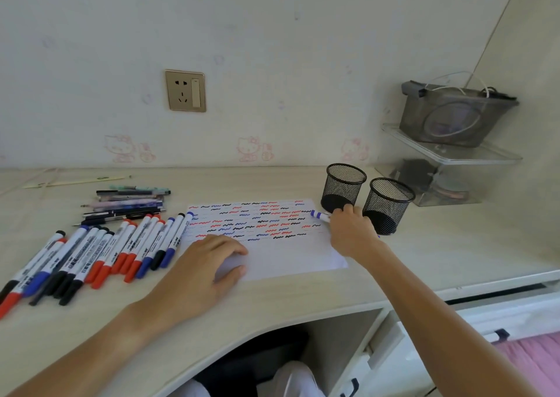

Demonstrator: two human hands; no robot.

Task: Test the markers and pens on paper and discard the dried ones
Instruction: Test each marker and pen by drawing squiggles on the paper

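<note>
My right grip [348,230] pinches a blue marker [320,216] at the paper [291,251]'s far right edge, two mesh cups [344,184] just beyond. Left grip [209,263] spread flat on paper. Other markers [100,251] & pens [127,204] lie left on surface [303,302].

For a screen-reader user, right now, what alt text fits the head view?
A right hand holds a blue-capped marker at the edge of squiggle-covered paper, beside two black mesh cups. The left hand rests flat on the paper; markers lie left.
</note>
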